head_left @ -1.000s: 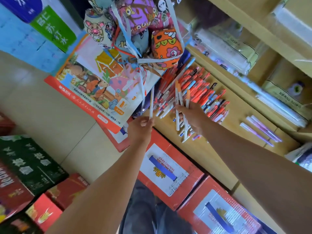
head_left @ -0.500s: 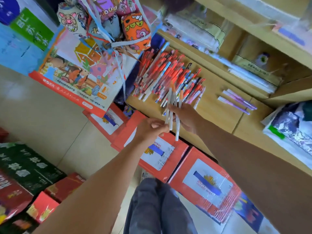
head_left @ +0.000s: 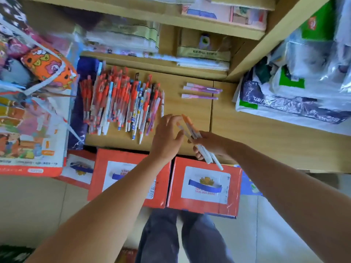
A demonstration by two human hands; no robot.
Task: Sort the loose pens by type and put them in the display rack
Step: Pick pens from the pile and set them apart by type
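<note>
Centre frame: right hand curled around bundle of white pens, middles hidden in the fist, orange caps pointing upper left, axis diagonal. Just left: left hand, fingers loosely spread, holding nothing. Beyond, on wooden shelf: blurred pile of loose pens, lengthwise up-frame.

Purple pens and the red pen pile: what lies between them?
Head view shows only bare wooden shelf between the purple pens and the red pen pile.
</note>
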